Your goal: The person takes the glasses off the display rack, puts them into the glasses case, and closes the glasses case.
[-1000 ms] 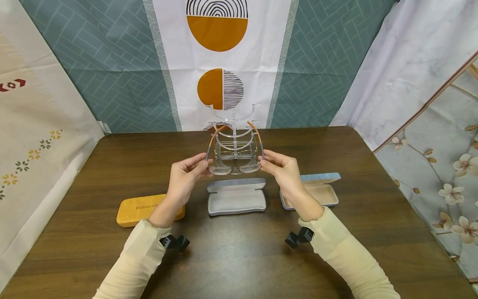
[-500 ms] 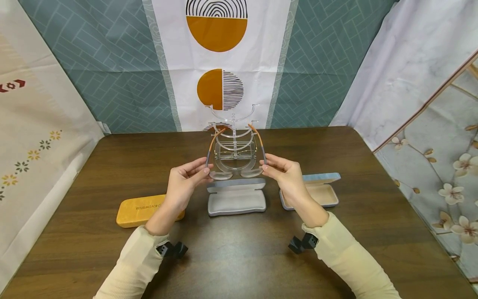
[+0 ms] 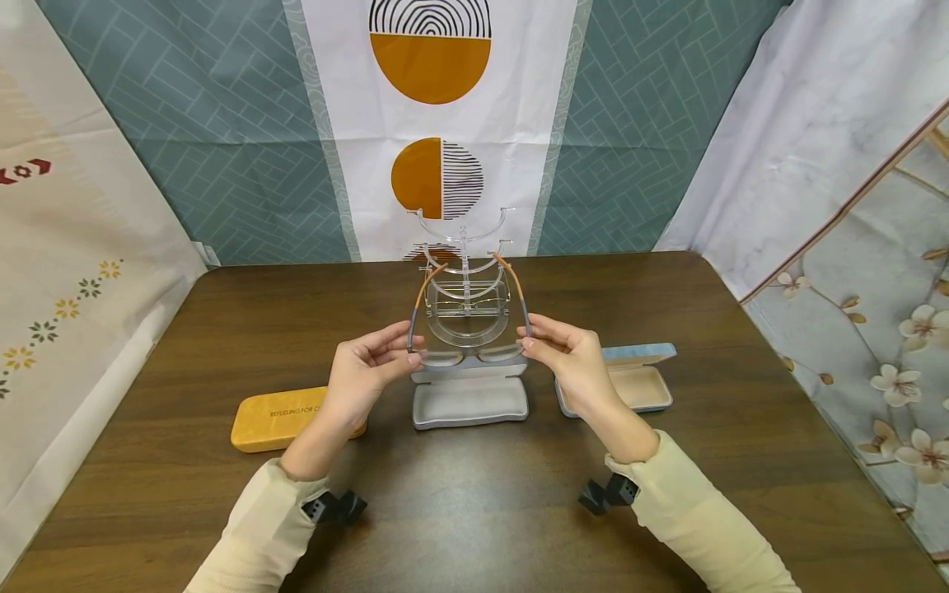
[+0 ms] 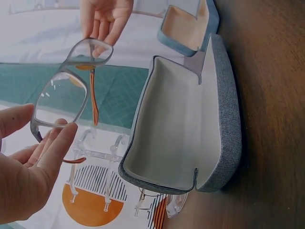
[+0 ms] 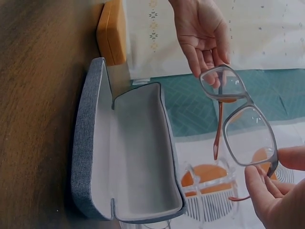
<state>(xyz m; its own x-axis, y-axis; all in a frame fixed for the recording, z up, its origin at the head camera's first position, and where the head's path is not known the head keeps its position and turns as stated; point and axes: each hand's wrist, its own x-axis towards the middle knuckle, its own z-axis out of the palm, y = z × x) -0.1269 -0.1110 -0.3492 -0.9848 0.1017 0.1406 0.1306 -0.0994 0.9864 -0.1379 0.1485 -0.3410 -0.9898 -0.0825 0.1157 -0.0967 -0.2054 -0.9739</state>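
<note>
While left hand [image 3: 366, 364] and right hand [image 3: 571, 356] each hold one side of the unfolded eyeglasses [image 5: 249, 100] in a thumb-and-finger pinch, these hang aloft near the open grey case [image 3: 470, 402], before the clear stand [image 3: 465, 262].

Head view looks forward, down; nearer wrist views share glasses [image 5: 248, 100]
</note>
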